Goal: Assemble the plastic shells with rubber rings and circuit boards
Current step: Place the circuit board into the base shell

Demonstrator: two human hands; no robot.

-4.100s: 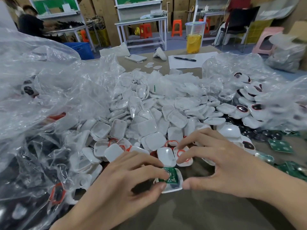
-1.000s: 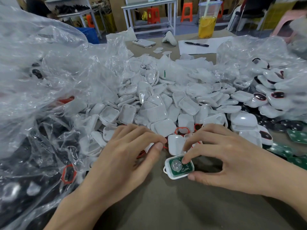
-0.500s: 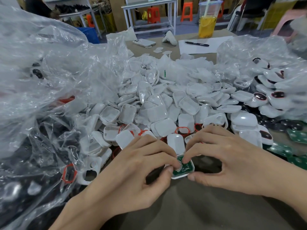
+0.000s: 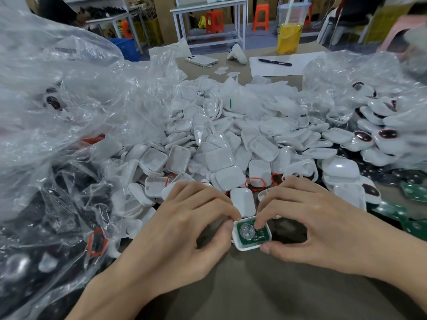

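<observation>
A white plastic shell point(image 4: 239, 244) lies on the brown table point(image 4: 254, 292) with a green circuit board point(image 4: 251, 233) seated in it. My right hand point(image 4: 307, 225) pinches this shell, index finger on the board and thumb under the near edge. My left hand point(image 4: 184, 229) grips the shell's left edge with curled fingertips. Behind the hands lies a big pile of empty white shells point(image 4: 219, 153). Red rubber rings point(image 4: 254, 183) lie loose at the pile's front. Loose green boards point(image 4: 413, 192) lie at the right.
Crumpled clear plastic bags point(image 4: 69, 116) with dark parts and a red ring point(image 4: 97, 242) fill the left. Shells with dark round inserts point(image 4: 374, 137) are heaped at right. At the table's far edge are a phone point(image 4: 201, 60), a pen on paper point(image 4: 275, 62) and a yellow drink cup point(image 4: 288, 31).
My left hand came back from the shell pile to the shell's left edge. My right hand kept hold of the shell, its index finger now on the board.
</observation>
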